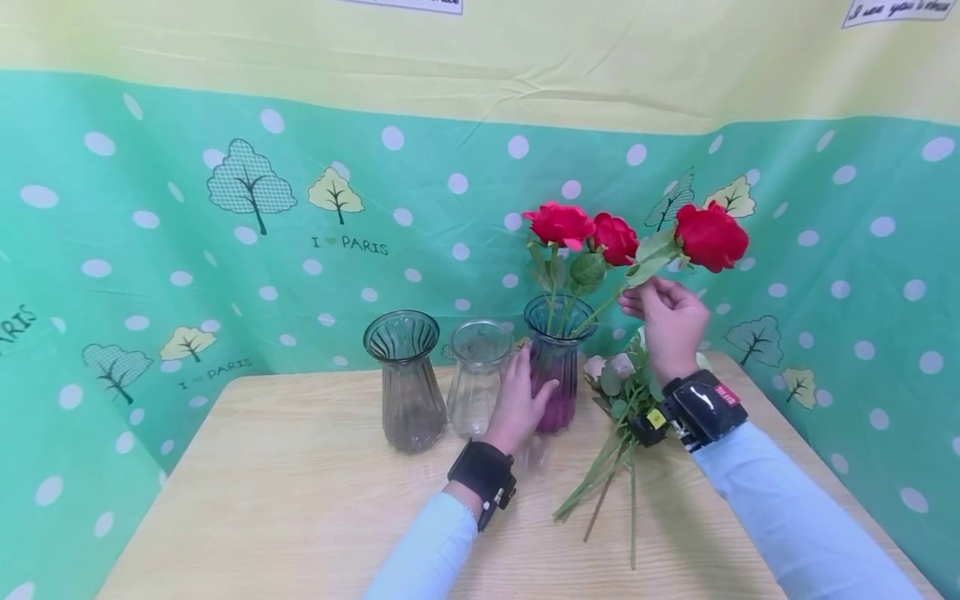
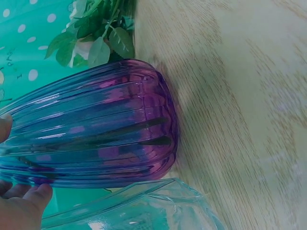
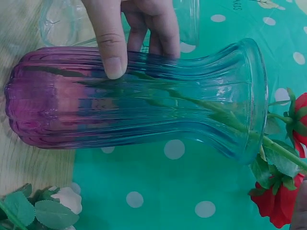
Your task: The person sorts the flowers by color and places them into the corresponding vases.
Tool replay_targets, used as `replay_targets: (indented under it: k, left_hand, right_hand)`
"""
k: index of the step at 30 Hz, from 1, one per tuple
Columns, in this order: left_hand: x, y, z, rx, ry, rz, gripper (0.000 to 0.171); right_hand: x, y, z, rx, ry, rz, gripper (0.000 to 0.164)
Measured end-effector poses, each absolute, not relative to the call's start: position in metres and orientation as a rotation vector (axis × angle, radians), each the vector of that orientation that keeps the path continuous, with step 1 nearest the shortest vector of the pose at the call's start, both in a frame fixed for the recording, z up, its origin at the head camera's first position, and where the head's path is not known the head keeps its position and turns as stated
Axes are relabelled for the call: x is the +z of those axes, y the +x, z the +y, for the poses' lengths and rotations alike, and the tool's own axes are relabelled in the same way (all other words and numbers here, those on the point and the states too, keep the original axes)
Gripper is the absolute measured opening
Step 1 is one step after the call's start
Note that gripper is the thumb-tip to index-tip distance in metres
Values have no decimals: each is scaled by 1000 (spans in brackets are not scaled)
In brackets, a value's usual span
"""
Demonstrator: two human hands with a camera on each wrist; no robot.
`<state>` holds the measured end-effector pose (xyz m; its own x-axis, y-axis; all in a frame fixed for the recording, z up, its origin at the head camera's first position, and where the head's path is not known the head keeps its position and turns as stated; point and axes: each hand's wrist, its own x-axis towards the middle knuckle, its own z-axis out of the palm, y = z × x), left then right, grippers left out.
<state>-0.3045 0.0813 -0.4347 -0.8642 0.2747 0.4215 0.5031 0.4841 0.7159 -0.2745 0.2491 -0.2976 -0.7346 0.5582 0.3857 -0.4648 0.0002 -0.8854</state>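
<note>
Head view: held red rose sits at the right, its stem running into the mouth of the blue-purple vase. Right hand pinches that stem below the bloom, likely so it does not topple outward. Left hand curls thumb and fingers round the vase body from the left, probably to steady it. Rose's long axis slants: bloom up and right, stem down and left. Vase upright; two other red roses stand in it. Clear vase left of it, grey vase farther left. Pale-flowered stems lie right on the table, cut ends near.
</note>
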Motion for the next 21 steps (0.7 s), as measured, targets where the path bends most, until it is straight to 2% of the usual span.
replay_targets:
  k: [7, 21]
  left_hand:
    - [-435, -304, 82, -1303, -658, -2490, 71]
    - [-434, -301, 82, -1291, -648, -2500, 70]
  right_hand:
    - [-295, -278, 242, 1720, -138, -1769, 30]
    - [-298, -297, 235, 1598, -91, -2179, 33]
